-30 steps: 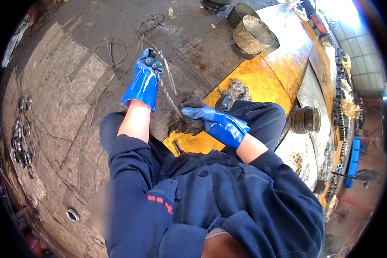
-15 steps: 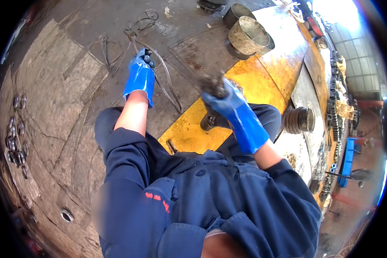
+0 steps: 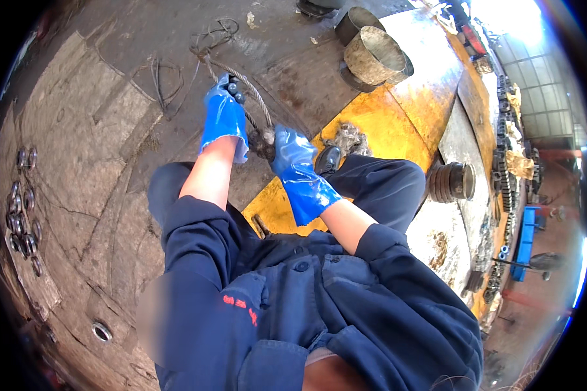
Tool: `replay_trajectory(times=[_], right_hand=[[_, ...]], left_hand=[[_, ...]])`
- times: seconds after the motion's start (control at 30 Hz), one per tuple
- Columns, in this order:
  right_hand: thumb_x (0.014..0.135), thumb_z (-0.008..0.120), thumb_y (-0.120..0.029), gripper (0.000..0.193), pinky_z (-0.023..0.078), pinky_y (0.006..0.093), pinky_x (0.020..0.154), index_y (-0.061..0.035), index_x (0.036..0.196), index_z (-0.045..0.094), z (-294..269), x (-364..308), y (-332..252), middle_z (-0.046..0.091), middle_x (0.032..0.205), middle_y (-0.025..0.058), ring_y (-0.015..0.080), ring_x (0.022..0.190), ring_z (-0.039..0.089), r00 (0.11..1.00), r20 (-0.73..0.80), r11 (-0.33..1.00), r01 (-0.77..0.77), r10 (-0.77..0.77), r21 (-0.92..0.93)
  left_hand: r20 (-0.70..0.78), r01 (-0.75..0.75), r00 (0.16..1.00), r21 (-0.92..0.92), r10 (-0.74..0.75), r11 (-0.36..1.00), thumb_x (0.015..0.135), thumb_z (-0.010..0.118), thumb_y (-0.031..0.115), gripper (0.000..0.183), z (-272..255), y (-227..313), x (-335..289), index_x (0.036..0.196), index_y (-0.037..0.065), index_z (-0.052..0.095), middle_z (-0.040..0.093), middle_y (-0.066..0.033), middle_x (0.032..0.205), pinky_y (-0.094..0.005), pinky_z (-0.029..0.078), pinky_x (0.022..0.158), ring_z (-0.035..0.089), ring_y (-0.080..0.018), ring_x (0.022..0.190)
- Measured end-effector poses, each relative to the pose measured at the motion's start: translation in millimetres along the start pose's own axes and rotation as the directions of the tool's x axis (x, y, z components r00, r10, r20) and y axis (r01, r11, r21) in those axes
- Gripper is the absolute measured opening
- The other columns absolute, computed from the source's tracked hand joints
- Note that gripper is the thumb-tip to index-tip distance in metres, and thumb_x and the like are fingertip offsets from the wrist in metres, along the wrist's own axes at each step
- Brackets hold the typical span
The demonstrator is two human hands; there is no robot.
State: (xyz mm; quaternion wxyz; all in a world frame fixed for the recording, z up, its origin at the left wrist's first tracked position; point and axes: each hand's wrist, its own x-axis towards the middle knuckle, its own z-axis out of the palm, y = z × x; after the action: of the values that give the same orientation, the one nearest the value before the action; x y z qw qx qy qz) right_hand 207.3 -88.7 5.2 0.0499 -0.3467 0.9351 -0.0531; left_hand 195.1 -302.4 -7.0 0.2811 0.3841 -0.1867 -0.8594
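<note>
My left hand (image 3: pixel 223 94), in a blue rubber glove, is closed at one strand of a steel wire rope loop (image 3: pixel 259 101). Dark rounded lumps show at its curled fingers; I cannot tell whether they are greasy fingertips or small balls. My right hand (image 3: pixel 292 151), gloved alike, is closed around a dark, dirty rag (image 3: pixel 263 144) at the near end of the loop. The rag hides the rope's bend. Beyond my left hand, the loop's far end meets thin tangled wire (image 3: pixel 218 36). A greyish crumpled rag (image 3: pixel 349 139) lies on the yellow floor plate (image 3: pixel 346 186).
Metal rings (image 3: pixel 19 225) lie in a cluster at far left, with a single ring (image 3: pixel 102 331) nearer. Open metal cylinders (image 3: pixel 375 55) stand beyond the yellow plate. A ribbed cylinder (image 3: pixel 451 182) lies beyond my right knee. Chain-like parts (image 3: pixel 504 143) line the right side.
My right hand has swung left and forward with the dark rag, from above the yellow plate onto the rope loop's near end. My left hand has shifted slightly right.
</note>
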Motion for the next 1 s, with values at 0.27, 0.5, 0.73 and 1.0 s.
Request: replay_trajectory(times=[0.27, 0.5, 0.73, 1.0], right_hand=[[0.089, 0.062, -0.015, 0.016, 0.052, 0.0429, 0.076, -0.0077, 0.103, 0.06, 86.6, -26.2, 129.3, 0.065, 0.096, 0.0094, 0.0279, 0.086, 0.065, 0.999, 0.008, 0.882, 0.025, -0.032, 0.47], [0.082, 0.083, -0.02, 0.037, 0.055, 0.0314, 0.072, -0.0045, 0.113, 0.069, -5.7, 57.6, 91.9, 0.071, 0.096, 0.0018, 0.0149, 0.082, 0.067, 0.938, 0.326, -0.133, -0.31, 0.121, 0.941], [0.087, 0.078, -0.033, 0.059, 0.051, 0.0387, 0.096, -0.0031, 0.134, 0.057, -38.3, 66.6, 15.7, 0.067, 0.126, 0.0121, 0.0253, 0.114, 0.065, 0.992, 0.106, -0.071, -0.101, 0.066, 0.992], [0.092, 0.067, -0.042, 0.055, 0.048, 0.0349, 0.093, 0.001, 0.126, 0.064, -28.3, 100.7, 0.6, 0.071, 0.114, 0.0132, 0.0223, 0.105, 0.064, 0.884, 0.377, 0.276, -0.449, 0.277, 0.85]], left_hand=[[0.067, 0.074, 0.993, 0.294, -0.098, 0.953, 0.095, 0.065, 0.039, 0.029, 8.2, 26.5, -32.8, 0.078, 0.015, 0.06, 0.042, 0.0087, 0.049, -0.0268, 0.032, 0.039, 0.04, -0.0095, 0.039], [0.221, -0.161, 0.975, 0.809, -0.037, 0.565, 0.091, 0.072, 0.039, 0.028, -51.6, -14.4, -45.0, 0.084, 0.011, 0.069, 0.059, 0.0019, 0.063, -0.0278, 0.033, 0.042, 0.046, -0.0081, 0.047], [0.65, -0.654, 0.756, 0.755, 0.082, 0.044, 0.083, 0.071, 0.023, 0.02, -51.9, -33.9, -38.6, 0.089, 0.004, 0.066, 0.062, -0.009, 0.068, -0.0345, 0.042, 0.051, 0.053, -0.0182, 0.056], [0.736, -0.751, 0.657, 0.658, -0.159, -0.054, 0.083, 0.062, 0.016, 0.017, -44.8, -10.1, -73.2, 0.078, 0.0, 0.059, 0.055, -0.0247, 0.069, -0.0478, 0.04, 0.056, 0.054, -0.0408, 0.06]])
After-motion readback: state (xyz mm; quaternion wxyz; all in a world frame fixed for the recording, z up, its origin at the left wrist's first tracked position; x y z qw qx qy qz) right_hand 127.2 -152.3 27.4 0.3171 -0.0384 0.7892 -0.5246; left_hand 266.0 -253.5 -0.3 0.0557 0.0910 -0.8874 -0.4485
